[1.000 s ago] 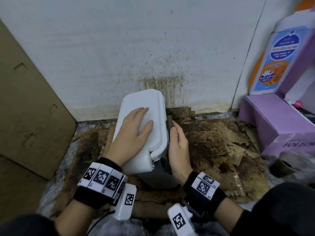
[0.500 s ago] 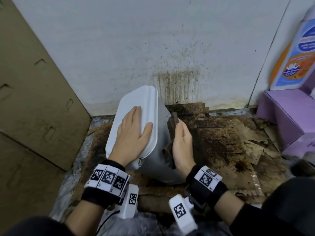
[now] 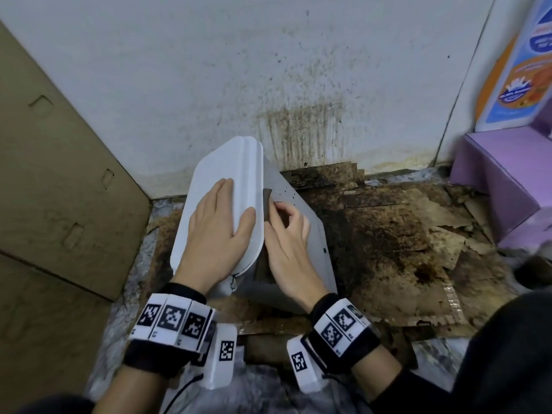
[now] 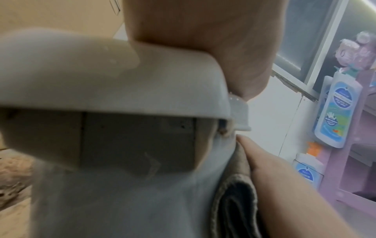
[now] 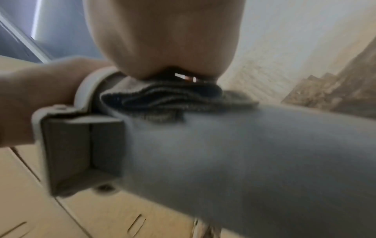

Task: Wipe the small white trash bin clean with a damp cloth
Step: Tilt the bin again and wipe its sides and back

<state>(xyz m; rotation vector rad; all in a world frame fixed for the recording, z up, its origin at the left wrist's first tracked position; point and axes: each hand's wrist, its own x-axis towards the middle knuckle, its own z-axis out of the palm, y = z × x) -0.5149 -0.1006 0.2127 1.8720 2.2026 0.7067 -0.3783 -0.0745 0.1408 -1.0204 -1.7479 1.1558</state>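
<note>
The small white trash bin (image 3: 309, 234) leans over to the left on the dirty floor, its lid (image 3: 230, 162) facing up and left. My left hand (image 3: 221, 225) lies flat on the lid with straight fingers, the thumb (image 4: 234, 48) over the lid's edge. My right hand (image 3: 288, 237) presses a dark cloth (image 3: 266, 201) against the bin's upturned grey side, fingers curled over it. The folded cloth (image 5: 162, 99) bunches under the right palm on the bin wall (image 5: 244, 153). In the left wrist view the cloth (image 4: 234, 201) sits between the bin and the right hand (image 4: 274, 177).
A cardboard sheet (image 3: 59, 174) stands close on the left. The white wall (image 3: 298, 124) behind the bin is stained brown. Torn, soiled cardboard (image 3: 388, 240) covers the floor to the right. A purple shelf (image 3: 493, 177) with a blue-and-orange bottle (image 3: 525, 70) stands at far right.
The bin has tipped further to the left under my left hand. My right hand moved from beside the bin onto its upturned side, and its fingers curled over the cloth.
</note>
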